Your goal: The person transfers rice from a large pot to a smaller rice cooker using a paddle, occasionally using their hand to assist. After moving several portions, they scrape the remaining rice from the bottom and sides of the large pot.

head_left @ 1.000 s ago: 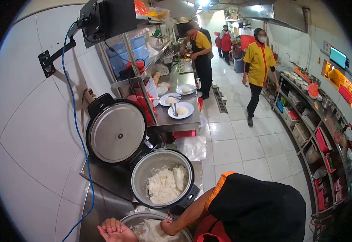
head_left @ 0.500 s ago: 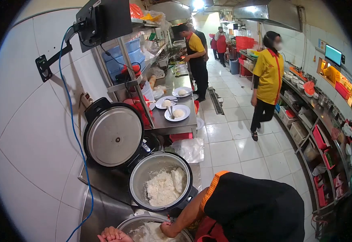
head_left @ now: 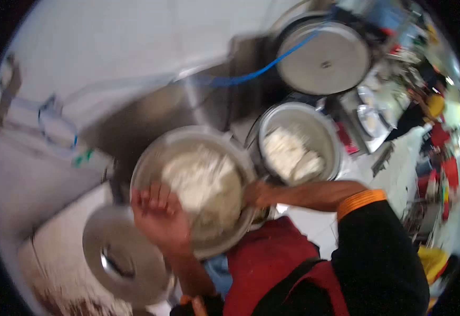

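Note:
The view is blurred and tilted. A wide metal bowl (head_left: pixel 146 167) holding white rice (head_left: pixel 195 176) sits in front of me on the steel counter. My left hand (head_left: pixel 160 217) lies over the bowl's near-left rim, fingers together and reaching inside the edge. My right hand (head_left: pixel 256 194), at the end of a black sleeve with an orange cuff (head_left: pixel 360 199), grips the bowl's right rim. Just beyond the bowl stands an open rice cooker pot (head_left: pixel 331 138) with lumps of rice (head_left: pixel 288 152) in it.
The cooker's round lid (head_left: pixel 325 58) stands open behind the pot, with a blue cable (head_left: pixel 251 71) running along the white tiled wall. A round metal lid (head_left: pixel 119 258) lies low on the left. Plates on a steel table (head_left: pixel 369 113) and blurred people are at far right.
The camera has swung sharply down and tilted, so the bowl now fills the middle. Both hands stay at the bowl's rim, left hand now further over the edge.

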`<control>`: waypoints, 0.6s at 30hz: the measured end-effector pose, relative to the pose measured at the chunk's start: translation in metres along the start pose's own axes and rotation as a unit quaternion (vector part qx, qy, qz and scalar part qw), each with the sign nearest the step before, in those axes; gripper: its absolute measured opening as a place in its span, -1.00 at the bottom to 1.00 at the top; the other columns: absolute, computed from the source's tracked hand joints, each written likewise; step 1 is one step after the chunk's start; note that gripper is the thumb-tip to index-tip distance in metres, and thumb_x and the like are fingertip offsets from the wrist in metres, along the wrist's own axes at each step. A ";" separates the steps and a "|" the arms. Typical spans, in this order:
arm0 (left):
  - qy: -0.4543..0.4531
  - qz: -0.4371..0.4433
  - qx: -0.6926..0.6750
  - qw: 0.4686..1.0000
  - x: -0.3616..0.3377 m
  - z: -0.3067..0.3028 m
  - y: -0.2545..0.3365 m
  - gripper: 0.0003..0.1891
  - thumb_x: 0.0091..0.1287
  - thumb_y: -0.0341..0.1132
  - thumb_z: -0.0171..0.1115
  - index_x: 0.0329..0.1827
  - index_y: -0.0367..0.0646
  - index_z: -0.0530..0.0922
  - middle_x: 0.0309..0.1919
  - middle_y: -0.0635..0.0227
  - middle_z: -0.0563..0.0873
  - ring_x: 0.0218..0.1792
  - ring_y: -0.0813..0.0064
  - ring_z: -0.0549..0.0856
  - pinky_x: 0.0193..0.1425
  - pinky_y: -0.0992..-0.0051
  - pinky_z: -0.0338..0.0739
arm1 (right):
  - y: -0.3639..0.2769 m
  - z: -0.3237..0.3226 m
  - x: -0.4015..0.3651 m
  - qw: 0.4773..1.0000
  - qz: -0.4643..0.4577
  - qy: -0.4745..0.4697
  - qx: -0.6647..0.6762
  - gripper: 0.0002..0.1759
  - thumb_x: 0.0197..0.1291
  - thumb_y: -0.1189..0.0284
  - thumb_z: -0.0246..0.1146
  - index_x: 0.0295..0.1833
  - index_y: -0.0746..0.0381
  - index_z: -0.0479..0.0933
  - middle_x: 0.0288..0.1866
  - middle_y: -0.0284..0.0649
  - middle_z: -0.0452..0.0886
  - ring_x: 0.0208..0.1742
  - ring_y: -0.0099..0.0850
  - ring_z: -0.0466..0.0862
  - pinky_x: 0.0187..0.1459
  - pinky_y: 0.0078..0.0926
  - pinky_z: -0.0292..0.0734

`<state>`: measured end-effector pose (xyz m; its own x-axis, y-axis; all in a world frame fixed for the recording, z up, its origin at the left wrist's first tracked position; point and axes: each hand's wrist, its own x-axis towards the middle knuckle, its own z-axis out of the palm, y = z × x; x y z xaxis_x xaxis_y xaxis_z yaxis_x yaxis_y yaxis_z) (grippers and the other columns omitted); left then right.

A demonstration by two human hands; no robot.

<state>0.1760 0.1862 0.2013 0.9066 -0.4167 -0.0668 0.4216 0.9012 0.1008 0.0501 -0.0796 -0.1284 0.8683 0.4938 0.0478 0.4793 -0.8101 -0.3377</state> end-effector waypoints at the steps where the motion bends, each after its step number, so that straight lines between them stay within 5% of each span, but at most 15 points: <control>1: 0.029 0.010 -0.017 0.999 -0.010 -0.002 0.008 -0.67 0.46 -0.17 -0.14 -0.48 -0.13 0.32 -0.64 0.45 0.28 -0.58 0.61 0.27 -0.57 0.56 0.21 | -0.042 -0.082 0.037 0.972 0.124 -0.201 -0.009 -0.88 -0.12 0.42 0.27 -0.39 0.18 0.62 -0.38 -0.18 0.63 -0.32 -0.26 0.61 -0.36 -0.27 0.52; 2: 0.059 0.033 -0.009 0.998 -0.016 -0.009 0.014 -0.67 0.46 -0.17 -0.14 -0.48 -0.13 0.32 -0.64 0.45 0.28 -0.58 0.61 0.27 -0.57 0.56 0.21 | -0.086 -0.170 0.076 0.886 0.218 -0.405 -0.062 -0.81 -0.06 0.44 0.30 -0.26 0.20 0.65 -0.32 -0.16 0.67 -0.27 -0.28 0.66 -0.35 -0.22 0.59; 3: 0.069 0.047 -0.005 0.996 -0.021 -0.015 0.020 -0.66 0.46 -0.16 -0.15 -0.47 -0.14 0.33 -0.63 0.45 0.29 -0.58 0.60 0.29 -0.56 0.56 0.23 | -0.066 -0.145 0.067 0.892 0.119 -0.427 -0.090 -0.78 -0.02 0.43 0.28 -0.21 0.24 0.63 -0.29 -0.12 0.66 -0.26 -0.22 0.67 -0.34 -0.21 0.60; 4: 0.074 0.056 -0.005 0.996 -0.027 -0.021 0.025 -0.66 0.46 -0.16 -0.15 -0.47 -0.15 0.34 -0.63 0.44 0.31 -0.57 0.60 0.30 -0.55 0.56 0.25 | -0.077 -0.165 0.077 0.871 0.154 -0.456 -0.097 -0.77 -0.02 0.44 0.29 -0.20 0.26 0.62 -0.29 -0.11 0.66 -0.25 -0.20 0.67 -0.32 -0.21 0.60; 5: 0.087 0.065 -0.004 0.994 -0.033 -0.028 0.030 -0.66 0.46 -0.16 -0.15 -0.47 -0.15 0.34 -0.63 0.44 0.31 -0.57 0.60 0.30 -0.55 0.56 0.25 | -0.077 -0.173 0.075 0.911 0.142 -0.384 -0.056 -0.86 -0.09 0.51 0.23 -0.36 0.30 0.61 -0.34 0.02 0.65 -0.26 -0.08 0.68 -0.33 -0.12 0.58; 8: 0.087 0.081 -0.014 0.993 -0.058 -0.044 0.030 -0.64 0.46 -0.15 -0.15 -0.48 -0.16 0.35 -0.63 0.44 0.32 -0.58 0.58 0.30 -0.54 0.57 0.26 | -0.076 -0.179 0.069 0.902 0.094 -0.416 -0.067 -0.85 -0.09 0.51 0.23 -0.34 0.30 0.59 -0.33 0.02 0.64 -0.23 -0.07 0.67 -0.28 -0.12 0.58; 11: 0.130 0.099 -0.016 0.986 -0.071 -0.053 0.035 -0.64 0.46 -0.15 -0.14 -0.49 -0.16 0.35 -0.63 0.44 0.31 -0.58 0.58 0.30 -0.55 0.57 0.27 | -0.065 -0.159 0.058 0.887 0.141 -0.435 -0.060 -0.80 -0.10 0.52 0.22 -0.26 0.28 0.58 -0.35 0.01 0.63 -0.21 -0.07 0.66 -0.24 -0.11 0.57; 13: 0.123 0.089 -0.029 0.988 -0.076 -0.062 0.038 -0.69 0.46 -0.19 -0.15 -0.45 -0.15 0.30 -0.61 0.45 0.23 -0.54 0.58 0.24 -0.52 0.53 0.21 | -0.067 -0.162 0.053 0.920 0.141 -0.361 -0.058 -0.71 -0.13 0.49 0.31 -0.19 0.27 0.57 -0.33 0.05 0.59 -0.21 -0.08 0.66 -0.22 -0.10 0.59; 18: 0.139 0.105 -0.032 0.984 -0.080 -0.068 0.041 -0.68 0.45 -0.18 -0.13 -0.46 -0.16 0.31 -0.61 0.44 0.26 -0.54 0.56 0.27 -0.51 0.53 0.23 | -0.063 -0.157 0.041 0.928 0.133 -0.344 -0.058 -0.70 -0.11 0.49 0.29 -0.16 0.27 0.55 -0.33 0.02 0.60 -0.19 -0.06 0.66 -0.20 -0.08 0.59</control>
<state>0.1195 0.2645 0.1428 0.9294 -0.1802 -0.3220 0.2160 0.9732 0.0786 0.0757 -0.0576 0.0424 0.6898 0.3251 -0.6469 0.3052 -0.9408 -0.1473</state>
